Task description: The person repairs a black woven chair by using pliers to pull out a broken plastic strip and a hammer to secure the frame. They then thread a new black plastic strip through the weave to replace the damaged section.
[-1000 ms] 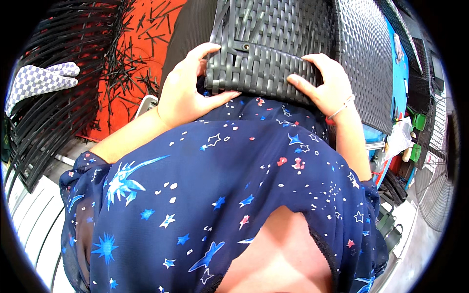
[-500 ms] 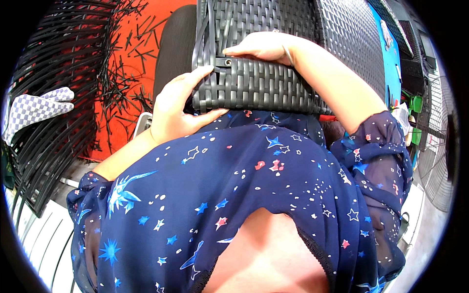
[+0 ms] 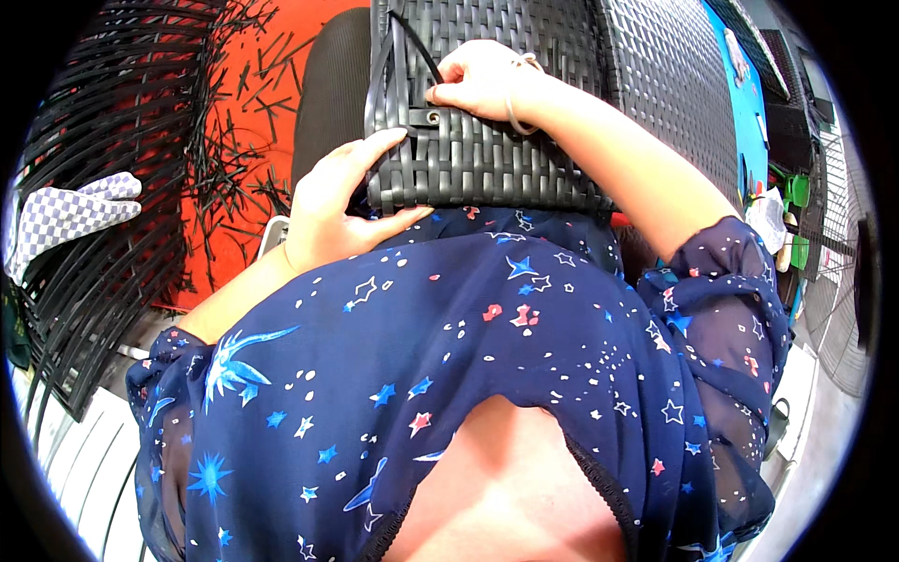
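Note:
A black woven wicker piece [image 3: 506, 164] lies against my lap, its near side a rounded, basket-woven edge. My left hand [image 3: 323, 206] clasps its left corner, fingers on the upper face and thumb along the lower edge. With its fingers closed, my right hand [image 3: 487, 82] pinches a flat black weaving strip [image 3: 419, 47] that stands up off the weave. Just below the right fingertips sits a small metal-rimmed hole [image 3: 434, 118]. Where the strip enters the weave is hidden by the fingers.
Black strips [image 3: 122, 140] hang in a thick bundle at the left, with a checkered glove [image 3: 75, 211] on them. Short offcuts litter the red surface [image 3: 253, 75]. Further woven wicker [image 3: 670, 75] stands at right, beside a blue surface [image 3: 740, 122] and a wire-grilled fan [image 3: 838, 300].
My right hand has lifted off the rounded edge, shifted left and closed on a black strip, now raised from the weave. The left hand keeps its hold on the corner.

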The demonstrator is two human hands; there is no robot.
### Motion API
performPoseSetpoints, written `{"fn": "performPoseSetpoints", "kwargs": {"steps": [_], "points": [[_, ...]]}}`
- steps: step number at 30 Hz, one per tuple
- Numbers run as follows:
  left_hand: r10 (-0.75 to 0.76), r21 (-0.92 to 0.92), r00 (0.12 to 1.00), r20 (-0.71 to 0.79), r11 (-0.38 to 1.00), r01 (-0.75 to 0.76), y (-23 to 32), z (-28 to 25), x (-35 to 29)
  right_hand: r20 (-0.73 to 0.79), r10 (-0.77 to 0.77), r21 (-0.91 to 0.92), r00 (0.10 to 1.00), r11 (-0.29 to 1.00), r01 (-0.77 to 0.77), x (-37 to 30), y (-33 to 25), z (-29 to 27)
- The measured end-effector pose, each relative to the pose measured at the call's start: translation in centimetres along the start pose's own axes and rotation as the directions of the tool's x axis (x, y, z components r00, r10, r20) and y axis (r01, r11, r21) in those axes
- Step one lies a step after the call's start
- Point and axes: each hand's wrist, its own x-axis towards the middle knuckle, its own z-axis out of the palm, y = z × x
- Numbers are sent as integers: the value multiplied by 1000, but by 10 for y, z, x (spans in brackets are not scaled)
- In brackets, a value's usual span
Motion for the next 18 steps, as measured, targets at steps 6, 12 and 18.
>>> {"fn": "performPoseSetpoints", "kwargs": {"steps": [6,12,18], "points": [[-142,-23,990,13,990,142,-3,6,0,28,-78,-18,997,997,78,11,15,1],[-144,-69,989,-43,988,141,-14,0,-5,-400,455,649,796,753,-104,-5,104,-52],[-108,-36,994,-15,994,107,-16,-6,-8,-165,364,22,917,930,-366,-86,91,-98]]}}
